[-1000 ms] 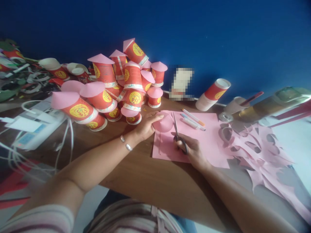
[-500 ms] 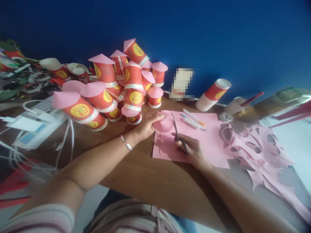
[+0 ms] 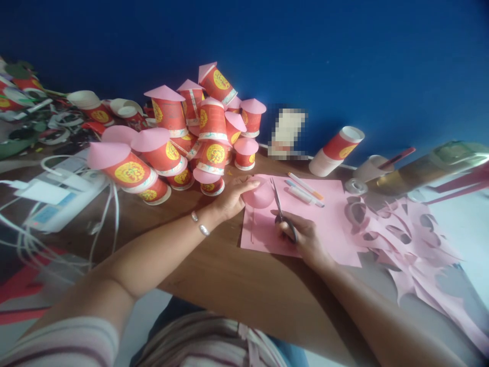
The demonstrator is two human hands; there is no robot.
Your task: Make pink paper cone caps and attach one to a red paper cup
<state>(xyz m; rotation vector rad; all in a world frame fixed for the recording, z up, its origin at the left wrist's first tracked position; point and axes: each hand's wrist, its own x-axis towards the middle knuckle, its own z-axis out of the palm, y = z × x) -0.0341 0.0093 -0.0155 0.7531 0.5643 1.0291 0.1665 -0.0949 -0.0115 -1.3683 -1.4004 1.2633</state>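
Between thumb and fingers, my left hand [image 3: 234,198] pinches a small pink paper cone [image 3: 262,195] by its left side. My right hand [image 3: 305,237] is closed around the dark handles of a pair of scissors [image 3: 280,208]. The blades point away from me, close to the cone's right edge; whether they touch it I cannot tell. Beneath both lies a flat pink paper sheet [image 3: 324,224]. On the sheet rest several pens [image 3: 304,190], one with an orange end.
Stacked red paper cups [image 3: 211,121] with pink cone tops stand at the back left. A power strip [image 3: 57,199] with white cables is at left. Pink paper offcuts [image 3: 414,250] spread at right, near a tape roll [image 3: 356,186] and joined cups [image 3: 336,152].
The whole view has shifted slightly, so the cups appear a little further right. My hands, the cone and the scissors keep nearly the same position.
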